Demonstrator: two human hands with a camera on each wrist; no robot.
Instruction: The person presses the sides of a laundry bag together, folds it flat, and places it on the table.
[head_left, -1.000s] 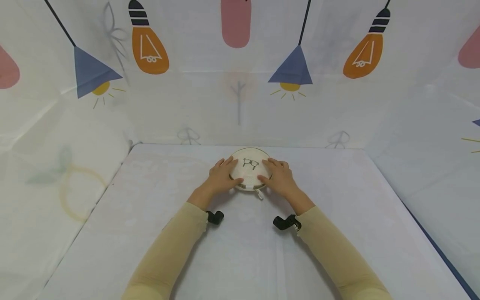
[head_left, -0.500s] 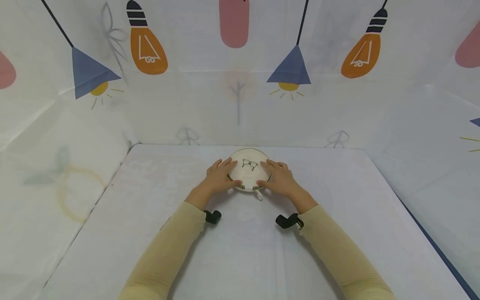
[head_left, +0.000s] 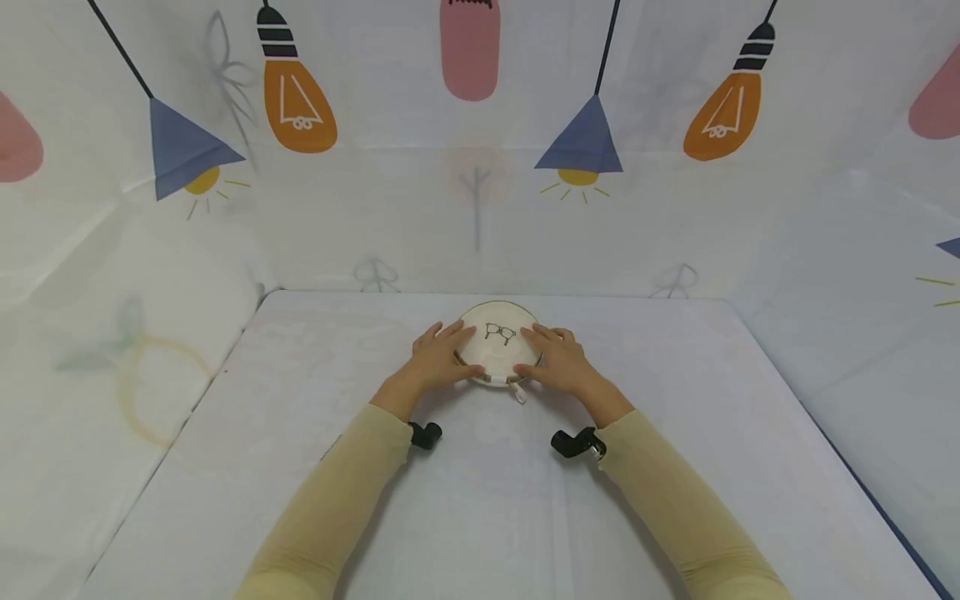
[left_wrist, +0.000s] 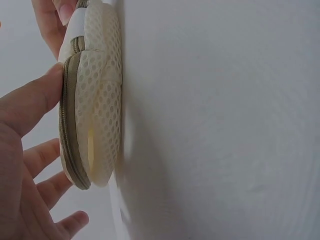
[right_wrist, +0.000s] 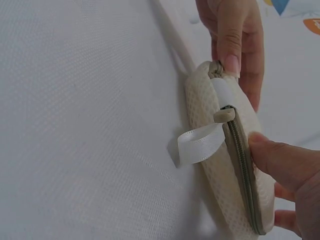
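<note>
A round cream mesh pouch (head_left: 497, 354) with a zip round its side and a glasses drawing on its lid lies near the table's far edge. My left hand (head_left: 435, 357) rests at its left side, thumb and fingers spread over the rim. Mirroring it, my right hand (head_left: 564, 360) touches the right side, its thumb lying on the lid's near edge. In the left wrist view the zip (left_wrist: 74, 122) runs along the pouch's edge past the left thumb. A white ribbon loop (right_wrist: 202, 144) and the tan zip end tab (right_wrist: 224, 116) show in the right wrist view.
The white-covered table (head_left: 487, 508) spreads out in front of the pouch. Behind it rises a white cloth backdrop (head_left: 420, 208) printed with lamps and bulbs. Black wrist mounts (head_left: 573, 443) sit at both sleeve cuffs.
Both hands moved slightly apart early in this span, then stayed in place, fingers still on the pouch. The pouch has hardly moved; the head view shifts a little.
</note>
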